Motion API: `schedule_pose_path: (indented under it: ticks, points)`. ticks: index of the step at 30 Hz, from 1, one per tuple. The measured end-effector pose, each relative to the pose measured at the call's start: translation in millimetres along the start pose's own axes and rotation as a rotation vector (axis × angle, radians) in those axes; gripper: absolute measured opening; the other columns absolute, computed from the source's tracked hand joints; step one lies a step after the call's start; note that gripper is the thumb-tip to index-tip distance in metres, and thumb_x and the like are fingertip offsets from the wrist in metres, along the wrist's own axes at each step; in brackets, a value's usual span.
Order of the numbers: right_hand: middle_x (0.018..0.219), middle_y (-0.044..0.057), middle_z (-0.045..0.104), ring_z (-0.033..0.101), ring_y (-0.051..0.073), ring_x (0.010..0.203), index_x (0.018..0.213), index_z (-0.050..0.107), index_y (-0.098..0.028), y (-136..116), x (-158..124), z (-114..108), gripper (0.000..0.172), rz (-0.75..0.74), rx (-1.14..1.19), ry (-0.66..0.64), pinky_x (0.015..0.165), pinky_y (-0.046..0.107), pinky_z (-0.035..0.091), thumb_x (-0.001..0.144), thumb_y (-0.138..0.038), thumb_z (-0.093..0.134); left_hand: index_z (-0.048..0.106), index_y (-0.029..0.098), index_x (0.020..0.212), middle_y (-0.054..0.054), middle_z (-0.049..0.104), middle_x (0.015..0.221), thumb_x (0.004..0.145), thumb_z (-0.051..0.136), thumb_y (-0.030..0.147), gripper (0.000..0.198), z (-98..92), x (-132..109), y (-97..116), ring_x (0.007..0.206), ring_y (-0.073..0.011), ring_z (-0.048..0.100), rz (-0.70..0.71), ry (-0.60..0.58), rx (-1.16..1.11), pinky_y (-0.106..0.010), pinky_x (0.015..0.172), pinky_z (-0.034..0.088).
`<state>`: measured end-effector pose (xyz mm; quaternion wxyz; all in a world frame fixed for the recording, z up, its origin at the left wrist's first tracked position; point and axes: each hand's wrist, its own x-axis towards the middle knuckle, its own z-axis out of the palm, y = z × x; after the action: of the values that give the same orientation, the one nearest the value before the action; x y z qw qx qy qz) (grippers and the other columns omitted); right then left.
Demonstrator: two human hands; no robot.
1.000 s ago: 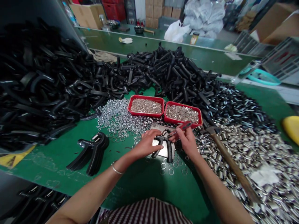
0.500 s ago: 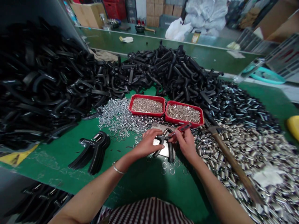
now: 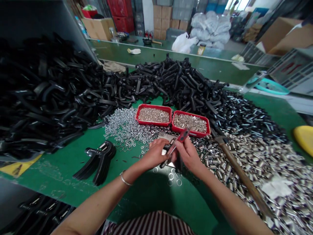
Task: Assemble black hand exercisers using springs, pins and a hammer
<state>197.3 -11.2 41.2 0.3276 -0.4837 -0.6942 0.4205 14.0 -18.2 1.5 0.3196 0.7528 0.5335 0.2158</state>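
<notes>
On the far green bench (image 3: 112, 51), toward the left, stands a cardboard box (image 3: 99, 29), with red crates (image 3: 121, 14) beyond. Farther right come a pale glove (image 3: 135, 51) (yellowish at one end), a white plastic bag (image 3: 184, 43) and a jar (image 3: 201, 49). Whitish sacks (image 3: 210, 27) are heaped behind. At far right are an open carton (image 3: 292, 40) and a grey crate (image 3: 297, 67); nearer, a yellow object (image 3: 304, 137).

The black hand grip (image 3: 167, 148), partly hidden, points its legs toward six o'clock; the red-handled tool (image 3: 182, 136) slants over it, thin shaft toward seven o'clock.
</notes>
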Motion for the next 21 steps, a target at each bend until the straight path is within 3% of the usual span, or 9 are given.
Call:
schedule_pose_path:
  ticks: [2,5,7,10,12,14,16,21]
  points:
    - [0.081,0.003,0.072,0.066,0.019,0.055,0.103,0.045,-0.026,0,-10,-9,0.023,0.007,0.016,0.039,0.056,0.032,0.052,0.100,-0.047,0.037,0.059,0.025,0.125,-0.007,0.056,0.134,0.082,0.070,0.039,0.047,0.5,-3,0,0.127,-0.0302,0.047,0.018,-0.003,0.001,-0.050,0.109,0.033]
    - [0.070,0.004,0.067,0.065,0.023,0.057,0.092,0.052,-0.023,18,-20,-38,0.023,0.106,-0.442,0.018,0.055,0.033,0.048,0.094,-0.047,0.051,0.055,0.026,0.134,-0.009,0.054,0.139,0.082,0.071,0.043,0.058,-8.3,-5,0,0.129,-0.0309,0.046,0.066,-0.066,-0.005,-0.051,0.110,0.033]
    - [0.068,0.006,0.066,0.064,0.025,0.058,0.086,0.056,-0.022,35,-24,-60,0.024,0.152,-0.719,-0.043,0.054,0.033,0.045,0.090,-0.045,0.057,0.057,0.028,0.134,-0.008,0.059,0.135,0.086,0.066,0.044,0.050,-24.3,5,-2,0.125,-0.0292,0.050,0.127,-0.085,0.018,-0.049,0.108,0.037]
    - [0.095,0.012,0.070,0.068,0.028,0.078,0.103,0.063,-0.022,43,-21,-86,0.024,0.024,-0.812,0.009,0.060,0.035,0.048,0.092,-0.043,0.056,0.070,0.026,0.114,-0.006,0.070,0.115,0.095,0.053,0.039,0.028,-61.0,44,-11,0.111,-0.0258,0.058,0.164,0.049,0.155,-0.044,0.101,0.042]
    - [0.110,0.013,0.067,0.066,0.028,0.092,0.115,0.062,-0.023,33,-9,-91,0.026,-0.090,-0.799,0.083,0.069,0.037,0.050,0.095,-0.038,0.052,0.072,0.021,0.108,-0.010,0.071,0.111,0.096,0.049,0.029,0.027,-86.3,78,-22,0.107,-0.0260,0.061,0.075,0.198,0.356,-0.043,0.100,0.043]
    - [0.109,0.012,0.066,0.064,0.026,0.095,0.114,0.064,-0.023,16,14,-83,0.023,-0.157,-0.782,0.081,0.074,0.036,0.050,0.097,-0.031,0.050,0.074,0.015,0.099,-0.015,0.071,0.105,0.091,0.053,0.021,0.024,-104.8,107,-34,0.102,-0.0283,0.063,-0.056,0.198,0.601,-0.041,0.094,0.045]
    - [0.103,0.010,0.066,0.063,0.024,0.095,0.104,0.068,-0.021,0,47,-65,0.019,-0.213,-0.790,0.021,0.077,0.034,0.049,0.098,-0.026,0.050,0.074,0.011,0.090,-0.019,0.071,0.096,0.087,0.055,0.016,0.021,-112.9,124,-43,0.094,-0.0299,0.065,-0.109,0.163,0.708,-0.041,0.088,0.047]
    - [0.093,0.012,0.069,0.058,0.024,0.098,0.088,0.074,-0.015,-14,139,-10,0.026,-0.389,-1.007,-0.163,0.094,0.036,0.041,0.097,-0.019,0.050,0.070,0.009,0.101,-0.020,0.068,0.106,0.094,0.042,0.016,0.029,-101.6,120,-51,0.100,-0.0306,0.064,-0.067,0.182,0.760,-0.042,0.091,0.045]
